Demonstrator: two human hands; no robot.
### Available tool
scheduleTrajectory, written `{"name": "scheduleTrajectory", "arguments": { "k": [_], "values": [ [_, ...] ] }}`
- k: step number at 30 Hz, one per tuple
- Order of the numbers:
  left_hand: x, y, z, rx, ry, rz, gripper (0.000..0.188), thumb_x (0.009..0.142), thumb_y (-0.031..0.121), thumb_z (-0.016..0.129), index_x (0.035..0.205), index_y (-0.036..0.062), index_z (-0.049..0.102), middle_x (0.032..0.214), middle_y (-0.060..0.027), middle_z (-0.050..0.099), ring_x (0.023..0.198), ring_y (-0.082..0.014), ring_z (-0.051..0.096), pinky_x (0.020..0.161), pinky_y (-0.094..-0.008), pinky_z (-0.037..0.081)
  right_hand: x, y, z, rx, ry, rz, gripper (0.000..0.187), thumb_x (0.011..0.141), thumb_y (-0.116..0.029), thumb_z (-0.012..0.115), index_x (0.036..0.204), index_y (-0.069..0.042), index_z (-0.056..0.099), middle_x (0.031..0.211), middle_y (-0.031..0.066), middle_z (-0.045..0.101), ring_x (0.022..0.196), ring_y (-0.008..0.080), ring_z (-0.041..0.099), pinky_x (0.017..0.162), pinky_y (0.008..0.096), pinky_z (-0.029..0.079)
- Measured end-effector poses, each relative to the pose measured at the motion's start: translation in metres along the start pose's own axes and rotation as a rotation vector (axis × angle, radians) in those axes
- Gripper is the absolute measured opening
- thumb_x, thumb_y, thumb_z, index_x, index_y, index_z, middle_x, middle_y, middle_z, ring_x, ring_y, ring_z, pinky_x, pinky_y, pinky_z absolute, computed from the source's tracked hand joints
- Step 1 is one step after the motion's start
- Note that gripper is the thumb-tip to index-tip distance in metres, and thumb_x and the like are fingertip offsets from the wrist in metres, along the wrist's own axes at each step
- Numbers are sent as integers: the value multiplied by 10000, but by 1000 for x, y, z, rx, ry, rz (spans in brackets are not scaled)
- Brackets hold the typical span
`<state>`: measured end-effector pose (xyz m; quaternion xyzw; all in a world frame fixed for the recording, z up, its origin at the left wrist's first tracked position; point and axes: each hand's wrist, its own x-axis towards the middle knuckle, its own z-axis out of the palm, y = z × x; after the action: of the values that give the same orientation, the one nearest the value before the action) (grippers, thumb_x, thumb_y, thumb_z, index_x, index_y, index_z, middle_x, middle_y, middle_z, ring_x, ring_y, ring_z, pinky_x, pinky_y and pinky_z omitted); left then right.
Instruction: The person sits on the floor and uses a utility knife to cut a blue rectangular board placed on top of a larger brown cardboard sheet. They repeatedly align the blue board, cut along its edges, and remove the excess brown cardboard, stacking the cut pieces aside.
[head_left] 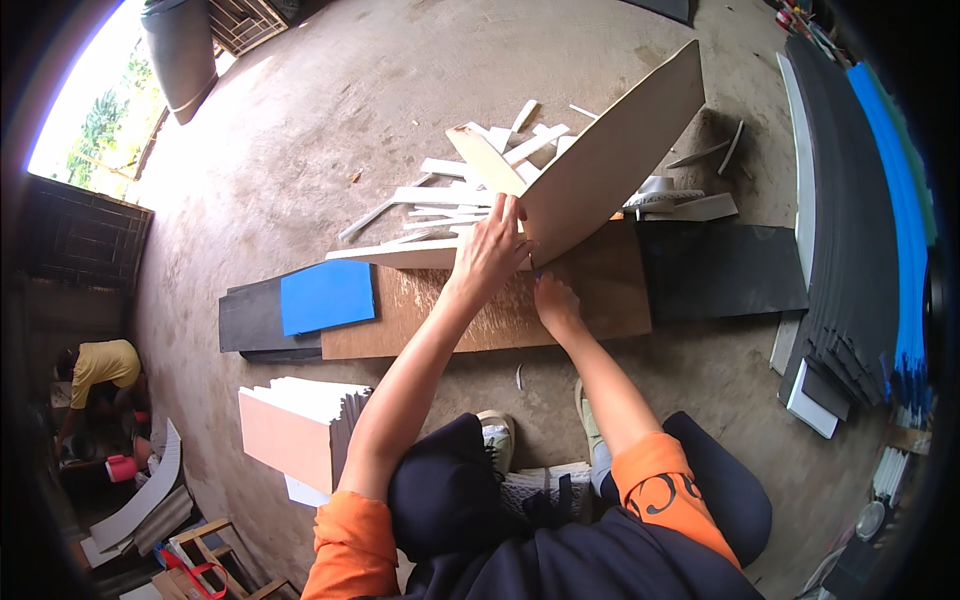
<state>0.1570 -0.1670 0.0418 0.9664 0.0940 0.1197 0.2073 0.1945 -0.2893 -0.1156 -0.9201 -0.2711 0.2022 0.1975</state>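
Observation:
A large pale foam sheet (620, 150) tilts up from a brown board (450, 310), and a flatter pale strip (400, 255) extends left from beneath my left hand. My left hand (490, 240) is closed on the sheet at its fold or cut edge, fingertips pinching it. Close by, to the right and nearer me, my right hand (557, 300) is curled in a fist at the sheet's near edge. A small blue bit shows at its fingertips; what it holds is mostly hidden.
White foam offcuts (450, 195) lie behind the board. A blue sheet (328, 297) rests on its left end, black sheets (720, 265) at its right. Stacked sheets (285, 425) stand near left; dark sheets (850, 220) line the right. A person in yellow (105, 370) bends far left.

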Motion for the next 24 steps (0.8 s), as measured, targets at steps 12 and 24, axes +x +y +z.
{"name": "scheduleTrajectory", "arguments": {
  "k": [12, 24],
  "values": [
    [-2, 3, -5, 9, -25, 17, 658, 717, 255, 668, 1191, -25, 308, 1184, -224, 407, 784, -378, 587, 611, -418, 505, 0, 6, 8, -34, 18, 0, 241, 880, -233, 408, 929, -25, 517, 845, 187, 616, 831, 360, 603, 686, 455, 492],
    [0, 5, -2, -26, -51, 1, 578, 700, 219, 680, 1133, -3, 368, 1081, -196, 494, 835, -347, 587, 643, -413, 494, -32, 20, 15, -127, -61, 26, 250, 882, -208, 394, 903, -3, 536, 880, 196, 622, 798, 348, 623, 703, 443, 500]
  ]
}}
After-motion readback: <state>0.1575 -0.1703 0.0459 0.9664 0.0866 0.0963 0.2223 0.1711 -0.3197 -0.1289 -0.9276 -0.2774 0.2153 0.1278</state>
